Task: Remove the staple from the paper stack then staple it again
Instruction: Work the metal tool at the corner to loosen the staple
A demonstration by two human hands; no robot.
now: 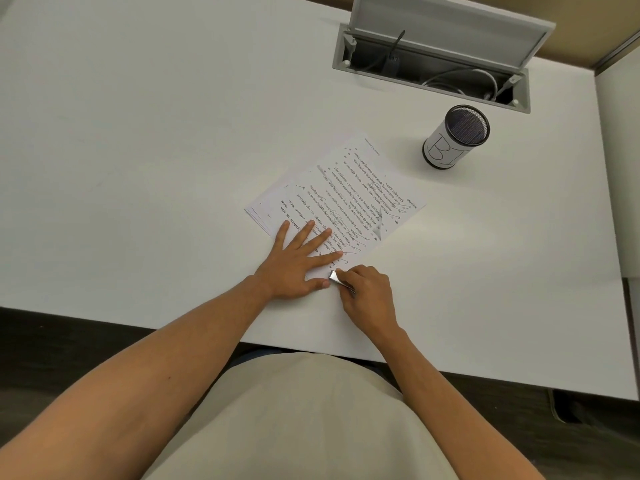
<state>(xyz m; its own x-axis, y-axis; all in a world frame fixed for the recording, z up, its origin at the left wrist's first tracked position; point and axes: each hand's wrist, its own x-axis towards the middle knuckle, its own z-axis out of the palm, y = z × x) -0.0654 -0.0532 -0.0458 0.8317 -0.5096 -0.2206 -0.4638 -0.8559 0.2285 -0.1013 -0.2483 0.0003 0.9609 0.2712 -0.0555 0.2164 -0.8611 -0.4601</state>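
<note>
White printed sheets marked with handwritten pen strokes make up the paper stack [337,199], which lies askew on the pale bench [138,133], its near corner pointing towards the bench's front edge. The left hand [298,261] presses flat on that near part, fingers spread wide, holding nothing. The right hand [367,296] is curled tight around a small shiny metal tool [336,278], its tip at the near corner, just beside the left thumb. The staple itself is too small to make out.

The risk, as I judge it, sits at that corner: a steep or hurried lever could tear the top sheets, and a slip would send the metal tip into the thumb. If the flat hand eases, the fanned left edge of the stack may slide further apart.

Room is generous. The bench's left half is bare, and the black mesh cup with a white paper label [455,136] stands well apart towards the far right, before the open grey cable hatch [433,60]. No stapler is visible.
</note>
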